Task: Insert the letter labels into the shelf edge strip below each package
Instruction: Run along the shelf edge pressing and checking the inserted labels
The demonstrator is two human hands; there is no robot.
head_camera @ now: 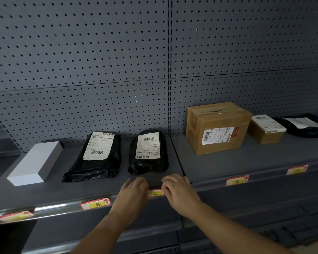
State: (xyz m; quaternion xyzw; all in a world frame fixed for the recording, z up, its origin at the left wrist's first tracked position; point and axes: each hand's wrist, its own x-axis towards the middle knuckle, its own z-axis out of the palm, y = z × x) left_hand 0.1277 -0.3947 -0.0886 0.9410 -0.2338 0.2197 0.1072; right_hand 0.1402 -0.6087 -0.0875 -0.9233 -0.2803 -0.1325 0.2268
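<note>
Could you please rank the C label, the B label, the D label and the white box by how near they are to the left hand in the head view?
1. C label: touching the left hand, on its right.
2. B label: further left along the strip.
3. D label: right, past the other hand.
4. White box: far left, on the shelf.

left hand [134,189]: mine, bare, no glove, no ring that i can see
right hand [178,189]: mine too, bare, no glove, no ring showing on the fingers in view
left forearm [103,230]: bare from wrist to the bottom edge of view, no sleeve, no watch, no band
right forearm [228,226]: bare likewise, no sleeve reaching into view, nothing worn at the wrist
fingernails: too small and blurred for me to tell anything
rest of my body: out of view, only two arms rising from the lower edge
</note>
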